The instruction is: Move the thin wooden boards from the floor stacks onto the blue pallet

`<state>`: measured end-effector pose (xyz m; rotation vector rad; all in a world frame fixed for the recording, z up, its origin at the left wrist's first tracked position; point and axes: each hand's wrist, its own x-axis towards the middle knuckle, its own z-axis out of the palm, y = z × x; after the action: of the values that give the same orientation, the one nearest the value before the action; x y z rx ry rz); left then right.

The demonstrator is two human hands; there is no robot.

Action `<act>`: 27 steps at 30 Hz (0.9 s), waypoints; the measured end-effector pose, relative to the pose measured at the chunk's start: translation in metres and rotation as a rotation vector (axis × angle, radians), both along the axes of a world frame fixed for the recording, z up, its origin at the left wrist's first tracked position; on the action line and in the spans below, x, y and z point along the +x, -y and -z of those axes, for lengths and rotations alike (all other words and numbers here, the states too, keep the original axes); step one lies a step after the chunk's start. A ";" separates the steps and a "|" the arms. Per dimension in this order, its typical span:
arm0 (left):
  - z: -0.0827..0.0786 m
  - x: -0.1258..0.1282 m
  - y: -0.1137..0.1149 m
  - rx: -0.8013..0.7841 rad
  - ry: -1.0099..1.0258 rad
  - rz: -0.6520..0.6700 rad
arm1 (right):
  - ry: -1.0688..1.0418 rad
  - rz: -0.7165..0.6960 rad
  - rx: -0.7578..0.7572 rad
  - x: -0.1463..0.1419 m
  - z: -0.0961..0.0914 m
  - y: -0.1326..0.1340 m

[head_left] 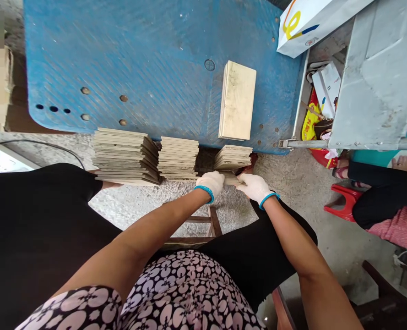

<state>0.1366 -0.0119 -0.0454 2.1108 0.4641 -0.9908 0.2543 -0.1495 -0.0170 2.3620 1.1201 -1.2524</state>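
Note:
Both my hands wear white gloves with blue cuffs. At the near end of the right-hand stack of thin pale boards (233, 155), my left hand (212, 182) is closed on the left edge of a board (230, 178). My right hand (256, 187) grips the same board at its right edge, and my fingers partly hide it. Left of my hands stand a middle row of boards (177, 158) and a longer left row (122, 156), packed face to face. A flat pile of boards (238, 101) lies on the blue table (148, 55) beyond my hands.
A white paper bag (302, 27) sits at the table's far right corner. Beside it is a grey metal surface (378, 78) with a rail. Another person sits on a red stool (340, 201) at right. A wooden stool (214, 222) stands below my hands.

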 end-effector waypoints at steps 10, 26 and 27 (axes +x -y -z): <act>-0.032 0.001 -0.035 -0.085 -0.020 0.113 | -0.231 0.426 0.125 0.021 -0.009 0.013; -0.070 0.020 -0.166 -0.842 -0.201 -0.298 | -0.602 0.683 0.619 -0.003 -0.041 -0.040; -0.068 0.020 -0.169 -0.856 -0.197 -0.311 | -0.492 0.658 0.650 -0.005 -0.043 -0.044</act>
<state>0.1569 0.1568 0.0227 1.1482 0.3565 -0.9806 0.2490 -0.1054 0.0255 3.1842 1.0064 -2.0187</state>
